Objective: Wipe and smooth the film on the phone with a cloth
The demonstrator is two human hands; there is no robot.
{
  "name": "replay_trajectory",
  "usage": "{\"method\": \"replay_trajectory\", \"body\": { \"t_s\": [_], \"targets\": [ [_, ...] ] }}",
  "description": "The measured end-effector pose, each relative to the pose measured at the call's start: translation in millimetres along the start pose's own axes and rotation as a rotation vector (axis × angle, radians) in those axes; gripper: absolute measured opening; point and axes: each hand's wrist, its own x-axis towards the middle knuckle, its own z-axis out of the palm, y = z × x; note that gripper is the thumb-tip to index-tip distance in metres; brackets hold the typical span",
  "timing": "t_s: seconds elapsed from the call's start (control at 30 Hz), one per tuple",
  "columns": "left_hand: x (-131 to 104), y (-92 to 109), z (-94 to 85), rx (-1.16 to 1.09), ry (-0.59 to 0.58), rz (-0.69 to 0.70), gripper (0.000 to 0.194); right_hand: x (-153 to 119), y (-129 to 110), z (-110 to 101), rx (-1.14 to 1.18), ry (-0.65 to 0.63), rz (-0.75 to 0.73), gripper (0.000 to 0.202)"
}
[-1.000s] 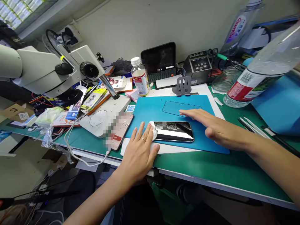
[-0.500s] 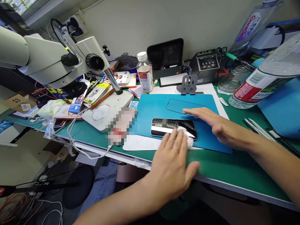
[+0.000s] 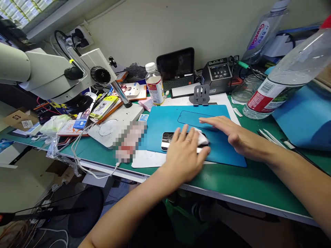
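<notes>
A phone (image 3: 164,142) with a dark glossy screen lies face up on a blue mat (image 3: 160,117). My left hand (image 3: 182,155), wearing a ring, reaches over it with fingers laid flat and partly covers it. A crumpled white tissue (image 3: 203,138) sits between its index finger and thumb, against the phone's right part; the hand keeps hold of it from above. My right hand (image 3: 227,132) hovers over the right side of the mat, fingers stretched out, holding nothing. A phone outline (image 3: 184,111) is printed on the mat near its fingertips.
At left stands a microscope (image 3: 62,75) on its white base (image 3: 124,119). Behind the mat are a small bottle (image 3: 154,84), a dark screen device (image 3: 176,65) and a metal stand (image 3: 201,94). A large bottle (image 3: 269,94) and tweezers (image 3: 271,136) are at right.
My left hand has slid away from me over the phone, and the tissue has moved along with it. My right hand stays over the mat. The whole view has shifted slightly.
</notes>
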Motion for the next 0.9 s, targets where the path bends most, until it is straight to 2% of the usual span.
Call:
{"method": "replay_trajectory", "body": {
  "t_s": [0.17,0.27,0.4,0.5,0.57,0.67,0.9],
  "targets": [
    [-29.6,-47.8,-3.0,0.088,0.001,-0.130,0.056,0.8,-1.3,1.7,-0.011,-0.013,-0.032,0.095],
    [-55.1,-67.6,-3.7,0.115,-0.012,-0.169,0.056,1.0,-0.4,3.6,-0.008,-0.022,-0.030,0.094],
    [-84.3,-77.8,-6.7,0.063,-0.022,-0.163,0.057,1.3,0.1,4.2,-0.009,-0.037,-0.011,0.097],
    [-95.6,-77.7,-11.0,0.011,0.024,-0.161,0.062,1.7,-1.5,2.9,-0.016,-0.040,0.002,0.098],
    [-96.7,-74.3,-12.5,-0.020,0.040,-0.141,0.064,2.3,-3.3,1.8,-0.020,-0.045,0.004,0.096],
    [-88.2,-65.3,-10.0,-0.062,0.003,-0.073,0.064,3.2,-5.5,0.4,-0.021,-0.046,0.005,0.093],
    [-45.4,-49.5,3.6,-0.038,-0.007,-0.062,0.069,2.6,-0.1,0.7,-0.032,-0.050,0.013,0.095]
  ]
}}
